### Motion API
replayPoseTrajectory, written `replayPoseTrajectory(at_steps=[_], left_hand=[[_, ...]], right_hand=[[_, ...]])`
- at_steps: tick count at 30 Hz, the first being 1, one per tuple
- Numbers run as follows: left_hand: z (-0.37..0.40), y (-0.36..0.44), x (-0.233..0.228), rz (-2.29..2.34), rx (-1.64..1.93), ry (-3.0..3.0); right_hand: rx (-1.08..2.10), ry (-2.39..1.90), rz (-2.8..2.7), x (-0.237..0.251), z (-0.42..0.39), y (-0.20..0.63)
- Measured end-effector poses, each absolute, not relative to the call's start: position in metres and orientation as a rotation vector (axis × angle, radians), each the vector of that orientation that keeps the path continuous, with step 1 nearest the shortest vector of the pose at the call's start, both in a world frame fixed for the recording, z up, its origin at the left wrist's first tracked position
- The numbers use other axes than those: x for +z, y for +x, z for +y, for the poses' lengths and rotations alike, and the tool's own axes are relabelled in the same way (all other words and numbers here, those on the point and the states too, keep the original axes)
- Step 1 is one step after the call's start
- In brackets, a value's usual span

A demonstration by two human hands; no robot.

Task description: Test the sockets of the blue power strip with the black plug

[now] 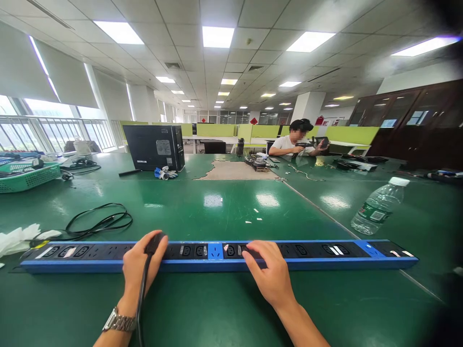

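With our left hand clamped on the stiff black plug and our right hand pressed flat, fingers apart, on the long rigid blue-and-black power strip, we judge the plug body, not its limp cable, the place to hold.

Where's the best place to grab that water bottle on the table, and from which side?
Probably around the clear middle of the water bottle, just above its label. It stands upright on the green table, apart from the long blue power strip, with open space around it. Come from the side nearest the right hand, fingers wrapping the round body rather than pinching the narrow white cap.
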State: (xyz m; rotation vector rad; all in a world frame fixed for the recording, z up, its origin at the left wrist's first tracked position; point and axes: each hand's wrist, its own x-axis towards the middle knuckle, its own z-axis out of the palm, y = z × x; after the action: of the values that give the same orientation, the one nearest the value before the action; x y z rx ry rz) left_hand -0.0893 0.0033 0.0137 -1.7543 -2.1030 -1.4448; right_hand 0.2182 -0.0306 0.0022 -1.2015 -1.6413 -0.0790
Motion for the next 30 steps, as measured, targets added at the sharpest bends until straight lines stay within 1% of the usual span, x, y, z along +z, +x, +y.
replayPoseTrajectory(at_steps=[5,13,19,30], left_hand=[[0.008,-0.089,0.007,-1.879,-1.293,-2.071],[0.003,-0.094,0.005,-1.658,-1.313,-2.295],[0.002,-0.098,0.002,-1.691,-1.303,-2.263],[-0.002,-0.096,-0.003,-1.590,-1.110,-2.346]], right_hand=[[-0.073,-1.192,-1.641,0.004,-0.031,0.218],[-0.046,-1.188,-1.644,0.004,-0.032,0.218],[-0.015,-1.185,-1.672,0.003,-0.033,0.214],[0.015,-1.155,-1.722,0.002,-0.035,0.204]])
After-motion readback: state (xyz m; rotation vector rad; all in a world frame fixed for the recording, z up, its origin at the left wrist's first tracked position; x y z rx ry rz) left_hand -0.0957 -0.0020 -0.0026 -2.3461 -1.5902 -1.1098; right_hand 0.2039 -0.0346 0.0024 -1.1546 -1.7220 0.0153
